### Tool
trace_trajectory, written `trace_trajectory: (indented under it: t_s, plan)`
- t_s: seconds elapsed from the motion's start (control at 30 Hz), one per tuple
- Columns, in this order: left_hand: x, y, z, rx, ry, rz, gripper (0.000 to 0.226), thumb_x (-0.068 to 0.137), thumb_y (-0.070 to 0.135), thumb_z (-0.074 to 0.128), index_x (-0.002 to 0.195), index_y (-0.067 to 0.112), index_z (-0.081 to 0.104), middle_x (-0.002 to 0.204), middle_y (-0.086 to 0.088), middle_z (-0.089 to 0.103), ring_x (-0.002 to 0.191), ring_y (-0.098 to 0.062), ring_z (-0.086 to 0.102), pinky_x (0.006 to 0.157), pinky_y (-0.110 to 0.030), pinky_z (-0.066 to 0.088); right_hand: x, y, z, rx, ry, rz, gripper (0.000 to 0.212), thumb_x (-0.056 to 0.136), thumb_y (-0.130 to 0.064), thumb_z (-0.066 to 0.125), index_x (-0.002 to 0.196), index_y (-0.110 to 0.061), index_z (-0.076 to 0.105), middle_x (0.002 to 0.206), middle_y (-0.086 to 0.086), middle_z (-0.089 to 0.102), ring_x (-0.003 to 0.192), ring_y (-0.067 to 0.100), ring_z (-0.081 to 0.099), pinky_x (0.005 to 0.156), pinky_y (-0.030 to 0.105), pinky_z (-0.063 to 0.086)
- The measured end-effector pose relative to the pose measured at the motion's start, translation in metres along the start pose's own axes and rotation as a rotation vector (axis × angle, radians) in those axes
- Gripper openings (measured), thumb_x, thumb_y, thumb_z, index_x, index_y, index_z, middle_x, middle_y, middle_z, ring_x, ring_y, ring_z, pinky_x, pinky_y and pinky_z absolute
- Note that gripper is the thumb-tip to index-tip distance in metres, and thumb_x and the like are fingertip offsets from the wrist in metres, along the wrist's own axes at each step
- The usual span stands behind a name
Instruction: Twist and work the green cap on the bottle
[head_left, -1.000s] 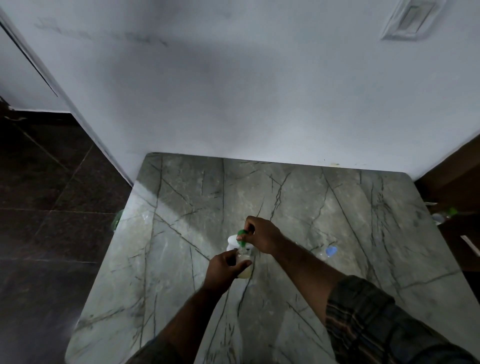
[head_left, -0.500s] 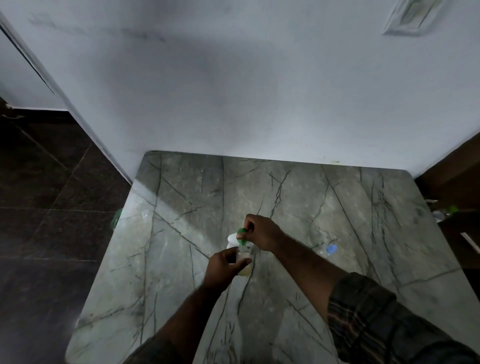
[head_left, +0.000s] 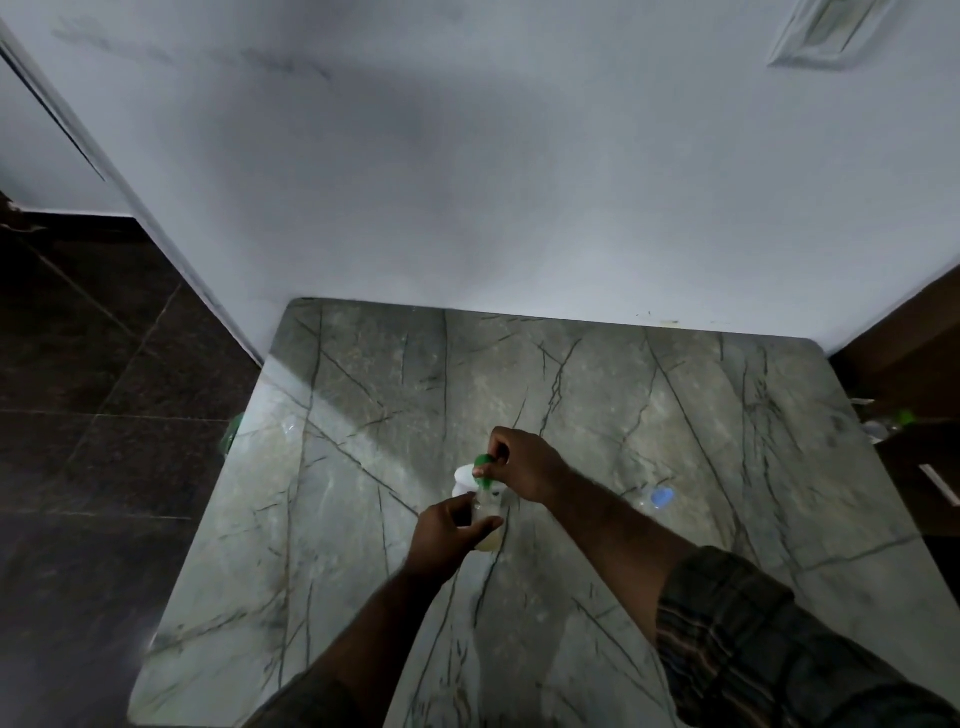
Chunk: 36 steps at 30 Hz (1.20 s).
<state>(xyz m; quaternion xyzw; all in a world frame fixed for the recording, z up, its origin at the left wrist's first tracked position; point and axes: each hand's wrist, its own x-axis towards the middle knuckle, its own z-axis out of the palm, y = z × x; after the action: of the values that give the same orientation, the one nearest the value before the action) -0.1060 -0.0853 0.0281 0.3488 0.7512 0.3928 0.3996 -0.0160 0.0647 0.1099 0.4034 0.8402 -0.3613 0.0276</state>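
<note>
Your left hand (head_left: 451, 526) comes in from below, forearm stretched up the middle of the grey veined marble tabletop (head_left: 363, 467), and its fingers and thumb curl round the body of a small clear plastic bottle (head_left: 489, 514) with a little pale yellowish liquid at its bottom. Your right hand (head_left: 522, 467) reaches across from the right, wrist bent and knuckles up, with the dark plaid sleeve (head_left: 753, 639) pushed back to the elbow; its thumb and fingertips pinch the round green cap (head_left: 483, 465) at the top of that bottle. The bottle stands upright near the middle of the tabletop, just between your two hands; whether the cap sits fully on the neck you cannot tell, as your fingers cover the join. A small white object (head_left: 462, 480) lies just behind the bottle, touching or nearly touching it, partly hidden. Well to the right, on the marble, lies a small blue cap (head_left: 661, 497) beside something clear and hard to make out.
</note>
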Motion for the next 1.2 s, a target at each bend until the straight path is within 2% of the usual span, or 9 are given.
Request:
trace_trajectory:
  t_s: [0.13, 0.3, 0.47, 0.57, 0.67, 0.8, 1.07, 1.2]
  plan:
    - [-0.002, -0.004, 0.003, -0.046, -0.008, -0.009, 0.032, 0.076, 0.047, 0.081, 0.100, 0.027, 0.077, 0.087, 0.007, 0.079, 0.079, -0.008, 0.075, 0.076, -0.044, 0.064, -0.003, 0.006, 0.009, 0.027, -0.006, 0.007, 0.031, 0.082, -0.042, 0.073, 0.089, -0.016, 0.057, 0.086, 0.001, 0.065, 0.077, 0.016, 0.058, 0.073, 0.035, 0.046]
    - [-0.001, 0.000, 0.002, -0.056, -0.023, -0.007, 0.034, 0.077, 0.047, 0.081, 0.105, 0.029, 0.076, 0.091, 0.011, 0.079, 0.081, -0.004, 0.075, 0.077, -0.041, 0.064, -0.001, 0.003, 0.004, 0.017, 0.000, 0.010, 0.032, 0.082, -0.044, 0.073, 0.088, -0.018, 0.056, 0.082, -0.002, 0.061, 0.073, 0.014, 0.055, 0.069, 0.033, 0.043]
    - [0.000, 0.000, 0.000, -0.060, -0.007, 0.013, 0.024, 0.073, 0.049, 0.082, 0.095, 0.046, 0.071, 0.091, 0.016, 0.078, 0.082, -0.001, 0.074, 0.077, -0.038, 0.064, 0.001, 0.004, 0.000, 0.006, 0.009, -0.005, 0.032, 0.082, -0.045, 0.073, 0.087, -0.018, 0.056, 0.082, -0.002, 0.061, 0.073, 0.014, 0.054, 0.072, 0.035, 0.045]
    - [-0.002, -0.003, 0.003, -0.054, -0.006, 0.000, 0.021, 0.073, 0.047, 0.083, 0.089, 0.049, 0.070, 0.088, 0.017, 0.078, 0.080, -0.001, 0.074, 0.077, -0.038, 0.064, -0.002, 0.007, 0.006, 0.009, -0.005, -0.005, 0.031, 0.082, -0.043, 0.072, 0.087, -0.017, 0.056, 0.084, 0.001, 0.062, 0.074, 0.015, 0.054, 0.073, 0.037, 0.046]
    - [-0.001, -0.003, 0.004, -0.061, -0.006, -0.003, 0.021, 0.074, 0.047, 0.083, 0.092, 0.044, 0.072, 0.086, 0.015, 0.078, 0.078, -0.002, 0.075, 0.076, -0.040, 0.064, -0.002, 0.007, 0.009, 0.010, 0.007, 0.005, 0.031, 0.082, -0.043, 0.073, 0.086, -0.018, 0.055, 0.082, -0.001, 0.061, 0.073, 0.015, 0.054, 0.071, 0.034, 0.044]
    - [0.002, -0.002, 0.003, -0.069, -0.011, -0.007, 0.036, 0.074, 0.050, 0.082, 0.103, 0.029, 0.077, 0.090, 0.010, 0.079, 0.081, -0.006, 0.075, 0.078, -0.042, 0.064, 0.004, 0.003, 0.001, -0.003, 0.013, -0.001, 0.031, 0.081, -0.044, 0.074, 0.084, -0.020, 0.055, 0.079, -0.004, 0.059, 0.071, 0.014, 0.053, 0.068, 0.032, 0.042]
    - [-0.001, -0.002, 0.005, -0.084, -0.010, -0.023, 0.032, 0.076, 0.042, 0.083, 0.103, 0.026, 0.076, 0.092, 0.006, 0.080, 0.080, -0.005, 0.075, 0.073, -0.032, 0.064, 0.001, 0.009, 0.010, 0.029, -0.008, 0.020, 0.031, 0.082, -0.043, 0.073, 0.084, -0.019, 0.054, 0.078, -0.002, 0.059, 0.071, 0.015, 0.053, 0.068, 0.032, 0.041]
    - [0.001, 0.004, 0.003, -0.101, -0.018, -0.010, 0.024, 0.076, 0.040, 0.084, 0.098, 0.035, 0.075, 0.089, 0.013, 0.079, 0.081, -0.006, 0.076, 0.075, -0.036, 0.064, 0.003, 0.006, 0.004, 0.008, 0.017, 0.037, 0.033, 0.080, -0.047, 0.073, 0.084, -0.020, 0.056, 0.078, -0.004, 0.059, 0.071, 0.014, 0.054, 0.068, 0.032, 0.041]
